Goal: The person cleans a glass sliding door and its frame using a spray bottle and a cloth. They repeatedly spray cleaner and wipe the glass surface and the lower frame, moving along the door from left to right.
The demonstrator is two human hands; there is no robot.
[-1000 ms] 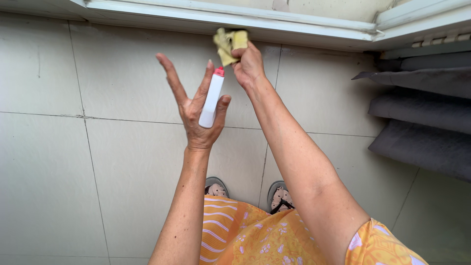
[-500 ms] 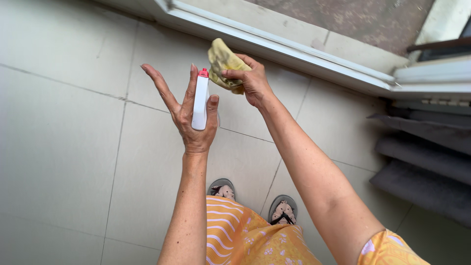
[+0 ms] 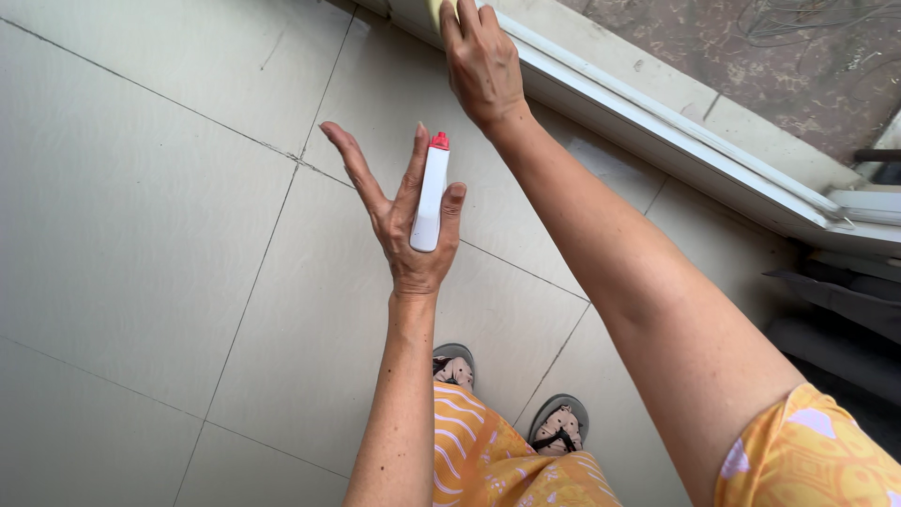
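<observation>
My left hand (image 3: 405,221) is raised over the tiled floor with its fingers spread, a slim white spray bottle (image 3: 429,199) with a red top pinched between thumb and fingers. My right hand (image 3: 481,61) reaches forward to the white frame rail (image 3: 648,117) at the top of the view, palm down. A sliver of the yellow cloth (image 3: 437,7) shows under its fingers at the frame's top edge; most of the cloth is hidden.
Large pale floor tiles (image 3: 150,216) fill the left. Grey folded panels (image 3: 845,329) lie at the right edge. Beyond the rail is rough brown ground (image 3: 751,56). My sandalled feet (image 3: 507,394) and orange patterned clothing show below.
My right hand has moved forward with the cloth, from beside the bottle to the frame rail. The left hand still holds the bottle upright. The view has turned.
</observation>
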